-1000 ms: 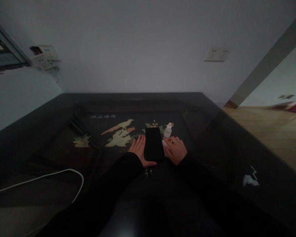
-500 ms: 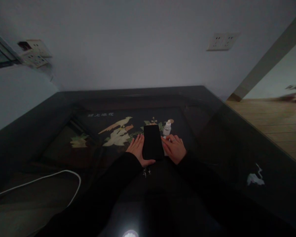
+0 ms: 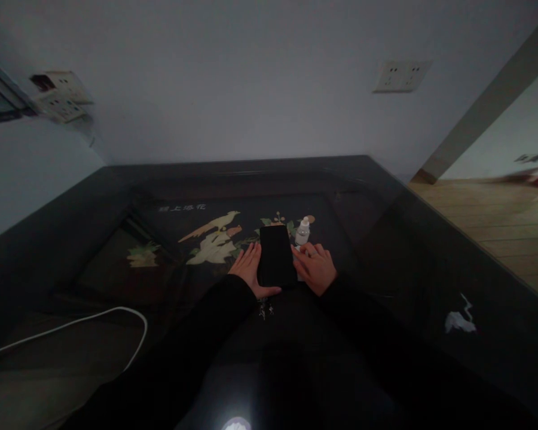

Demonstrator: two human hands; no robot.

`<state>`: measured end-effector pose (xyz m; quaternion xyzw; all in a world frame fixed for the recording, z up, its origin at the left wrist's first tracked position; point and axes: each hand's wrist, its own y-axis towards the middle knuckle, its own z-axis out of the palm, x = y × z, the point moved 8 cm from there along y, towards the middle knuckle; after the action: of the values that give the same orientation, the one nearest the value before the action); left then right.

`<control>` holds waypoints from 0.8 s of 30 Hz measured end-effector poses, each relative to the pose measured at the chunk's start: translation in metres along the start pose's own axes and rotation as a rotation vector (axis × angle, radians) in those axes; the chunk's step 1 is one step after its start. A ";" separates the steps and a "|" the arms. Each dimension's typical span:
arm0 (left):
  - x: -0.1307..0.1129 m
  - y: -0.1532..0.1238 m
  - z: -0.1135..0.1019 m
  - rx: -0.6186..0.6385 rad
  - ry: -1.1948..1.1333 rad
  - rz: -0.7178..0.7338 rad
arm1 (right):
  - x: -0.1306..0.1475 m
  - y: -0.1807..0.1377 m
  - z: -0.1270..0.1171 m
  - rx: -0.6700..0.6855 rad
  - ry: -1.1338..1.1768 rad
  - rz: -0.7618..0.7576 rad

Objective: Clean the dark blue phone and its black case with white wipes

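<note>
A black phone [image 3: 277, 257] lies screen-up on a dark glass-topped table [image 3: 385, 251]. My left hand [image 3: 250, 269] lies along its left edge, fingers stretched flat and thumb curled under the phone's near end. My right hand [image 3: 316, 267] rests at the phone's right edge, fingers bent down onto something white that I cannot make out. A small white bottle [image 3: 302, 232] stands just beyond my right fingers. A small metal charm [image 3: 265, 310] lies near my left wrist.
A white cable [image 3: 94, 319] loops across the table at left. Under the glass is a bird-and-flower inlay [image 3: 215, 236]. A scrap of white paper [image 3: 459, 319] lies at right. Wall sockets [image 3: 401, 74] sit on the wall behind; wooden floor [image 3: 488, 221] lies to the right.
The view has shifted slightly down and left since a second ago. Both hands and the phone keep nearly the same pose; my right fingers have edged closer to the phone.
</note>
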<state>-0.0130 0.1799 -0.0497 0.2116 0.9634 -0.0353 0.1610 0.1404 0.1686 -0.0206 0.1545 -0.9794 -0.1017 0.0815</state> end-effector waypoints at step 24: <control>-0.001 -0.002 -0.001 -0.042 0.048 0.022 | 0.007 -0.001 0.000 -0.012 -0.071 -0.019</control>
<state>-0.0129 0.1777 -0.0481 0.2193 0.9652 -0.0084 0.1425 0.1341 0.1658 -0.0202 0.1594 -0.9795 -0.1140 0.0468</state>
